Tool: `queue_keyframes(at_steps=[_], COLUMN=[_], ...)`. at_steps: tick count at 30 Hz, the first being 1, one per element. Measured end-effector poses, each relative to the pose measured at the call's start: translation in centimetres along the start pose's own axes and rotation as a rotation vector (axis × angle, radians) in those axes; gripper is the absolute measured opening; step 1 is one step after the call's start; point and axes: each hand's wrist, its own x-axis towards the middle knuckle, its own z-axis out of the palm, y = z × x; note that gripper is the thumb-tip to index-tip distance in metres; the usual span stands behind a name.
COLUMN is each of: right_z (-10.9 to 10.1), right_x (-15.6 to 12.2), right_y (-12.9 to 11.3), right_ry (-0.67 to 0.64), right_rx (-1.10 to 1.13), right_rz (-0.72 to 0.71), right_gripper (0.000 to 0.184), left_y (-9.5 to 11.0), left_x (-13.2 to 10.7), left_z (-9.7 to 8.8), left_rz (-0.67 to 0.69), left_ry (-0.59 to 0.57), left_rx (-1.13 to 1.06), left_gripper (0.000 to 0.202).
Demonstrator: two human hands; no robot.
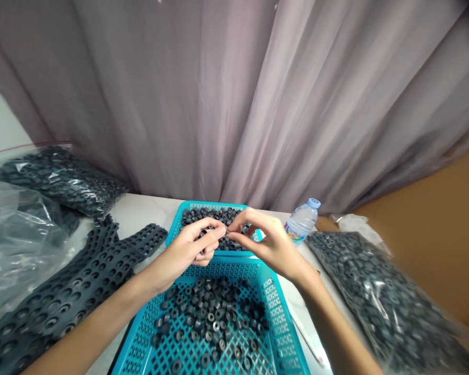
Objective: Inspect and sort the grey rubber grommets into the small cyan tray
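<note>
My left hand and my right hand meet fingertip to fingertip above the line where two teal baskets adjoin. Both pinch a small black piece, mostly covered by the fingers; its full shape is hidden. Below them, the near teal basket holds many short black rings with holes through the middle, scattered over its lattice floor. Behind the hands, the far teal basket contains a denser layer of similar black pieces.
Perforated black rubber sheets lie at left, beside a clear plastic bag and a filled bag of black pieces. At right are a water bottle, another filled bag and a white thin tool. A grey curtain hangs behind.
</note>
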Motion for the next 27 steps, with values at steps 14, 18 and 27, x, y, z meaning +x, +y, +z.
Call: queue_keyframes(at_steps=[14, 18, 27], right_z=[0.15, -0.17, -0.27], right_x=[-0.17, -0.02, -0.10], right_y=[-0.27, -0.61, -0.48], right_ry=[-0.043, -0.071, -0.051], right_rx=[0.097, 0.089, 0.051], right_rz=[0.120, 0.108, 0.091], right_gripper=[0.029, 0.011, 0.012], left_y=[-0.02, 0.17, -0.07], left_x=[-0.02, 0.05, -0.27], left_z=[-0.08, 0.10, -0.05], left_rz=[0.017, 0.024, 0.007], left_ry=[-0.009, -0.007, -0.061], left_rx=[0.011, 0.011, -0.035], left_gripper=[0.032, 0.032, 0.024])
